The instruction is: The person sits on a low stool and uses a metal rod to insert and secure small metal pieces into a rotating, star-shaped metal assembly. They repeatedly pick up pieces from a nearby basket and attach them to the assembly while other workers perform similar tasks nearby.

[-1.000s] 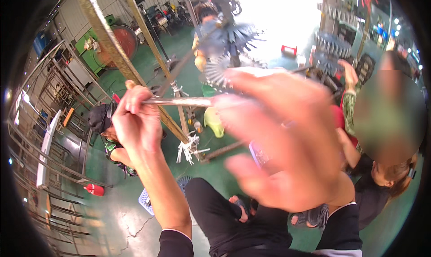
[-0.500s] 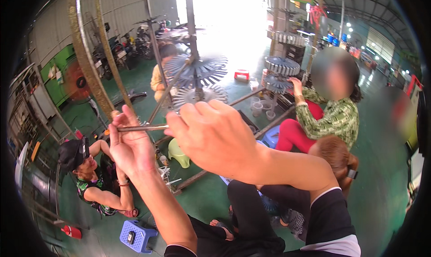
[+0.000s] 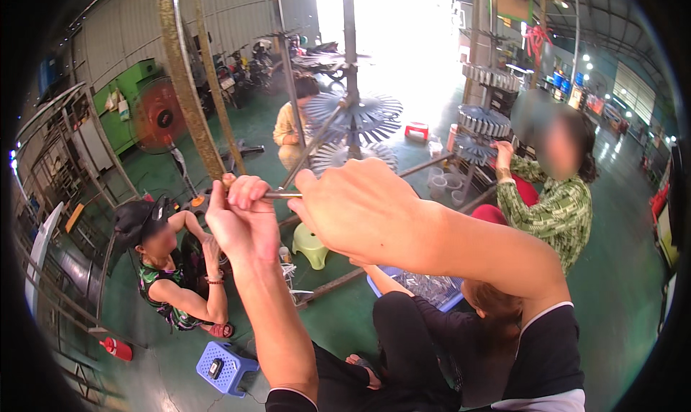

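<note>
In front of me, at chest height, both my hands hold a thin rod [image 3: 282, 195], brown along its shaft with a shiny metal section toward the right. The curled fingers of my left hand [image 3: 248, 223] close around its left end. My right hand [image 3: 367, 214] is a fist, back toward me, around the other end, so that end is hidden. Just beyond my right hand stands a metal post [image 3: 350, 52] with stacked blue-grey discs [image 3: 360, 115] of narrow metal blades. A rusty upright bar [image 3: 188, 88] rises behind my left hand.
A person in a black cap [image 3: 173, 268] sits low at left, near a blue stool [image 3: 225, 369]. At right, a person in a green patterned shirt [image 3: 551, 210] touches another disc stack [image 3: 484, 120]. Someone bends beneath my right arm beside a blue basket [image 3: 455, 297]. A green stool [image 3: 309, 245] stands ahead.
My left fingers, earlier spread along the rod, are now curled around it. The view has swung left, and the person under my right arm now reaches toward the blue basket.
</note>
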Available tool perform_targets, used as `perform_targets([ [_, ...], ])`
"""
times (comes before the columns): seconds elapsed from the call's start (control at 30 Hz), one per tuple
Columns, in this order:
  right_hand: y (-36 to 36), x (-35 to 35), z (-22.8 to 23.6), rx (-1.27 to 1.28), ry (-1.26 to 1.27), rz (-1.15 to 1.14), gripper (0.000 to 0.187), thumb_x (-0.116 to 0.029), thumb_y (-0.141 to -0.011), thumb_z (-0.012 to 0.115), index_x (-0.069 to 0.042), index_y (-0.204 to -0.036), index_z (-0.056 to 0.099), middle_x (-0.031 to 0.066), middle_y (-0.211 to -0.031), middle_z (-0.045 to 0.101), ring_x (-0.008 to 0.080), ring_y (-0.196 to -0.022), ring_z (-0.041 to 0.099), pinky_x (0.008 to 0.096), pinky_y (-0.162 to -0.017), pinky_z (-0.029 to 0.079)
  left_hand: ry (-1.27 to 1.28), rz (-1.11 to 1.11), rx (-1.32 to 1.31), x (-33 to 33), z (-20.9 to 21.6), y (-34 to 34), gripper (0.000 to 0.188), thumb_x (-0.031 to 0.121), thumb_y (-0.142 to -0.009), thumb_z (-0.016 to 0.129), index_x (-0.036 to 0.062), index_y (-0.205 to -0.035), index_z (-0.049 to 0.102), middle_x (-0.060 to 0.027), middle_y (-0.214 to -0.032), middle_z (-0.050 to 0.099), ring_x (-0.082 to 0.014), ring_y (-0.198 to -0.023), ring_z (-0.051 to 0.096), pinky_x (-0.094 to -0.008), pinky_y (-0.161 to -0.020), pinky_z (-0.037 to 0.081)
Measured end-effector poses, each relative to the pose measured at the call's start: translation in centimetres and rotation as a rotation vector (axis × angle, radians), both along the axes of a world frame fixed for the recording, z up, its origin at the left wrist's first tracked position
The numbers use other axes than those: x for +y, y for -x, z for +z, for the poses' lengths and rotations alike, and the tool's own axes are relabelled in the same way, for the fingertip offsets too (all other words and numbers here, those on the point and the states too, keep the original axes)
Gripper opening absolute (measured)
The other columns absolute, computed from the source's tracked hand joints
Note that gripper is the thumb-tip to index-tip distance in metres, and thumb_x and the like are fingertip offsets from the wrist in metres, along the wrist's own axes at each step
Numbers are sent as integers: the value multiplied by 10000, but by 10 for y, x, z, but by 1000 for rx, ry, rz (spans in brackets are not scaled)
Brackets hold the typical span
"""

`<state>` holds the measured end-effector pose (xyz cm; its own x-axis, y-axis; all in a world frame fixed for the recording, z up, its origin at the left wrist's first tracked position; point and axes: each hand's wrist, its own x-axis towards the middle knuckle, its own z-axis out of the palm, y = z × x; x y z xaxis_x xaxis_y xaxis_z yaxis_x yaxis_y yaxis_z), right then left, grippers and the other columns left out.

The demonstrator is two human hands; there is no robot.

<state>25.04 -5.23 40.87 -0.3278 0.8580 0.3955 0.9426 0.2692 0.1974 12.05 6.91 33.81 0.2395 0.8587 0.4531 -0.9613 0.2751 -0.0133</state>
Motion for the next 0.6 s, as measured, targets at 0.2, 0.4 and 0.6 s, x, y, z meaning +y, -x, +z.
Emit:
perform_targets([
  [0.2,-3,25,6,-4,99,151,339,-234,-924,427,33,-760,556,184,-576,582,365,-560,602,454,-525,476,113,59,73,3,6,-1,182,149,-975,349,20,-869,423,22,-595,299,-94,-549,313,-258,-559,327],
  [0.4,-2,38,20,47,268,155,154,-128,-713,581,16,-697,632,184,-709,636,337,-685,646,419,-603,522,115,117,122,13,6,-4,165,146,-979,348,15,-894,401,22,-605,298,-92,-549,309,-258,-550,327],
  [0.6,-9,57,-10,379,237,223,243,-123,-785,506,48,-630,583,235,-620,578,397,-655,609,454,-597,487,109,104,233,31,2,-4,118,87,-946,414,18,-851,400,28,-599,278,-84,-528,291,-248,-528,318],
])
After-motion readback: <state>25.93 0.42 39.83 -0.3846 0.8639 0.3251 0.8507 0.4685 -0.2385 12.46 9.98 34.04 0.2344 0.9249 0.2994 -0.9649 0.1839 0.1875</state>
